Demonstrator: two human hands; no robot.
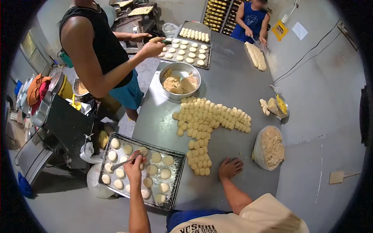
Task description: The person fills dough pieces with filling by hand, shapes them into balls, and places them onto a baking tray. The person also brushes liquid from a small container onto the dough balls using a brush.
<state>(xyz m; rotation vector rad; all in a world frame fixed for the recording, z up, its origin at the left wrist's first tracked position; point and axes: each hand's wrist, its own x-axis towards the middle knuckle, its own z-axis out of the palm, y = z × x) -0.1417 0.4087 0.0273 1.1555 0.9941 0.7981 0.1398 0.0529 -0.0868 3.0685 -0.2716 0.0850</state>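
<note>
My left hand (pixel 133 167) is closed around a metal fork (pixel 123 162), held over a black-rimmed baking tray (pixel 182 162). The fork's tines lie close to a flattened round of dough (pixel 143 150), while its handle points down-left across other rounds. Rows of pale dough rounds (pixel 165 173) fill the tray. On the grey metal table (pixel 237 147), my right hand (pixel 230 169) rests palm down with fingers spread, holding nothing. To its left, a large cluster of small dough balls (pixel 200 128) spreads across the tabletop.
Beyond the dough balls stands a round pan (pixel 180 79) of brown filling. A bag of crumbly filling (pixel 269 148) sits near the right wall. A person in black (pixel 105 46) works at the left side; another in blue (pixel 250 21) cuts dough (pixel 255 56) at the far end.
</note>
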